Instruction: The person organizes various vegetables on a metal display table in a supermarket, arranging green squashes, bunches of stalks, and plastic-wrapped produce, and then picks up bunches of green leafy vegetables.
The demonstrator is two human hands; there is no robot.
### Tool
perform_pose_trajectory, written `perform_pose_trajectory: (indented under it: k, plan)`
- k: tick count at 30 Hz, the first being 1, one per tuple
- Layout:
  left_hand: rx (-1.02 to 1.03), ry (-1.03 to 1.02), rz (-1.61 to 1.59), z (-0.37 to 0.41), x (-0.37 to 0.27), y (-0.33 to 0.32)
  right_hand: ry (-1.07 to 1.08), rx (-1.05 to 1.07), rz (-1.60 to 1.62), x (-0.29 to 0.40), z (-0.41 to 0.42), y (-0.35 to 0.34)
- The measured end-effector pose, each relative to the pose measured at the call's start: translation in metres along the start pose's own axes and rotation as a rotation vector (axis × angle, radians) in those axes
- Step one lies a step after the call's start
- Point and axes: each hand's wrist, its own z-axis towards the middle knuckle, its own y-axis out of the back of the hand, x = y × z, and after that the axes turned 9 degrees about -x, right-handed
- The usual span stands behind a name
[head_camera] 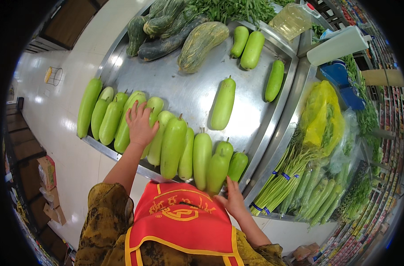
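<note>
Along the near edge of a metal display tray (175, 83) lies a row of light green bottle gourds (173, 148). My left hand (140, 124) rests over the gourds left of the middle, its fingers spread and touching their upper parts. At the row's right end, my right hand (234, 199) is beside a gourd (218, 169), thumb and fingers apart, at the tray's front rim. Whether it touches that gourd is hard to tell. A single gourd (223, 103) lies apart on the metal, and a few more gourds (252, 50) are towards the back right.
Large mottled pumpkins (203, 46) and leafy greens (232, 10) fill the tray's back. To the right are bundled green stalks (281, 179), wrapped long green vegetables (316, 196), a yellow plastic bag (321, 116), a bag roll (338, 46) and a jug of liquid (291, 20).
</note>
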Motion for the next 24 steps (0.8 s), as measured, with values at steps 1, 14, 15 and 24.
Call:
perform_pose_trajectory:
  k: [1,14,15,24]
  plan:
    - [-0.001,0.001,0.002,-0.001,0.0,0.0,0.088,-0.079,-0.082,0.001,0.009,0.008]
    - [-0.022,-0.003,-0.029,0.001,0.004,0.0,-0.199,-0.312,-0.085,0.083,0.316,-0.014]
    - [-0.018,-0.001,-0.028,-0.001,0.004,-0.001,-0.194,-0.275,-0.047,0.079,0.316,-0.013]
    - [0.001,0.031,-0.011,-0.002,0.003,0.002,-0.012,-0.145,-0.005,0.09,0.125,-0.018]
